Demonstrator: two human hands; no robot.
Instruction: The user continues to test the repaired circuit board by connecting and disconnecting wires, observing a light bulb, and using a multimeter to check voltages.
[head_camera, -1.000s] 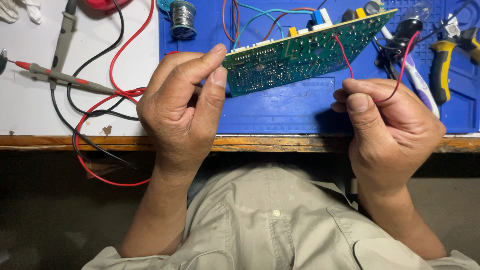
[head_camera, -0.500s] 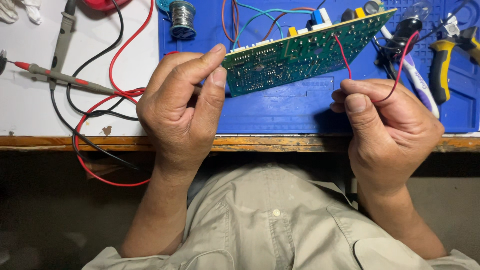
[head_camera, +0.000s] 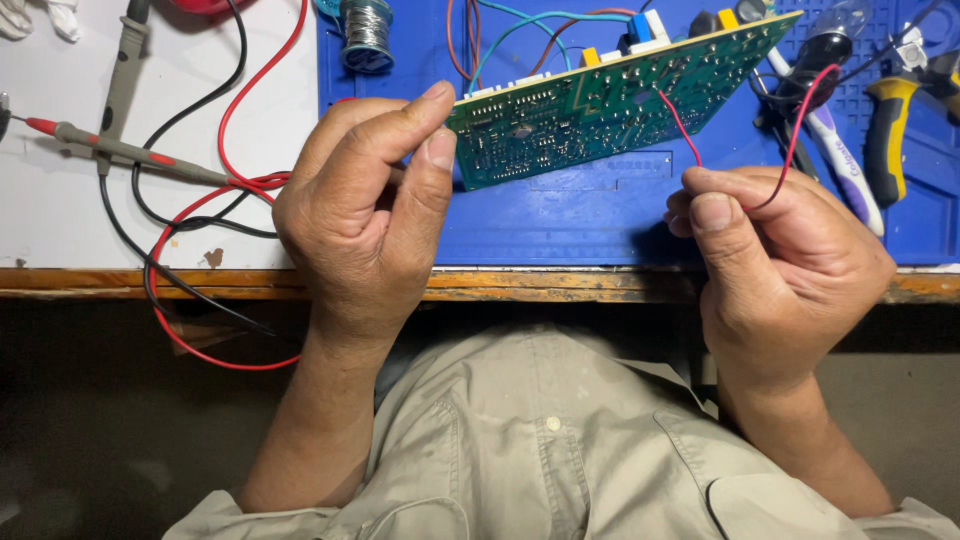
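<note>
Green rectangular printed circuit board, solder side up, tilted above the blue silicone work mat, just beyond both hands. Left hand pinches the board's left corner between thumb and forefinger. Right hand is closed around a thin red wire running up to the board's middle. Best kept steady with a firm corner grip and a little slack in the wire. Farther back on the bench: solder spool, red and black multimeter probe leads, yellow-handled pliers.

Bare blue mat under the circuit board; pliers crowd the right.
</note>
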